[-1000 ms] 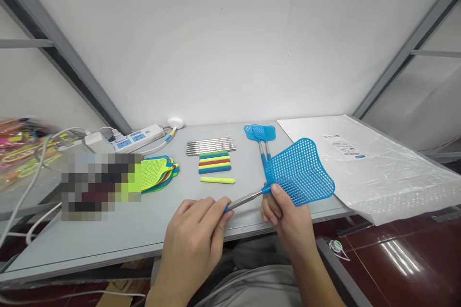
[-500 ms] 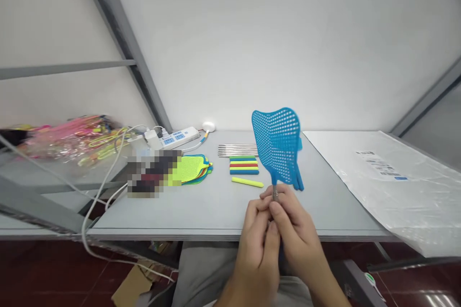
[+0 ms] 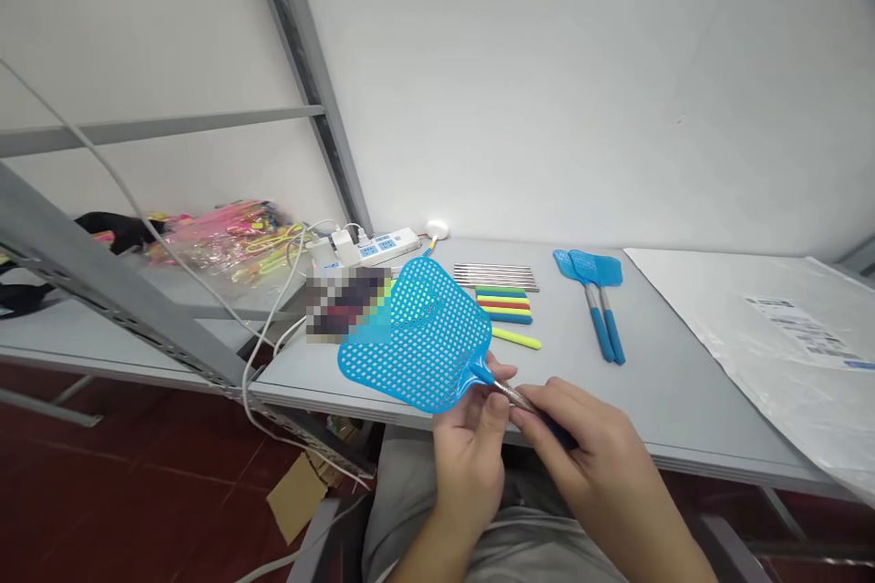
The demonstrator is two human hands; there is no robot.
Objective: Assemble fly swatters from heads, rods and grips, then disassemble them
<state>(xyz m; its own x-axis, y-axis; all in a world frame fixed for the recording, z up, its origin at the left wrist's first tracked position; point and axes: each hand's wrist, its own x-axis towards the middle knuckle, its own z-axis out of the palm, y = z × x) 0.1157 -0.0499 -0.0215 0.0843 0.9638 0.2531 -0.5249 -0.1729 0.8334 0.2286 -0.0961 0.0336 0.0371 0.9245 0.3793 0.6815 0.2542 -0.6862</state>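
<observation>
A blue fly swatter (image 3: 416, 355) is tilted over the table's front edge, its mesh head toward the left. My right hand (image 3: 591, 437) is closed round its dark blue handle. Just below the mesh head, my left hand (image 3: 471, 451) has thumb and fingers about the metal shaft; some of its fingers are hidden. Two blue fly swatters (image 3: 602, 301) lie together farther right on the table. Beyond my hands are a row of coloured handle sleeves (image 3: 504, 306), a loose yellow-green sleeve (image 3: 518, 339) and several metal rods (image 3: 496, 276).
A power strip (image 3: 389, 246) with plugs and white cables stands at the back left, beside a pixelated dark item (image 3: 348, 302). White plastic sheeting (image 3: 745, 346) covers the table's right side. Bagged pink and yellow goods (image 3: 232, 241) lie on the far-left shelf.
The fly swatter in my hands has tipped from upright to leaning left. My right hand has shifted right along it onto the handle. The view has turned left.
</observation>
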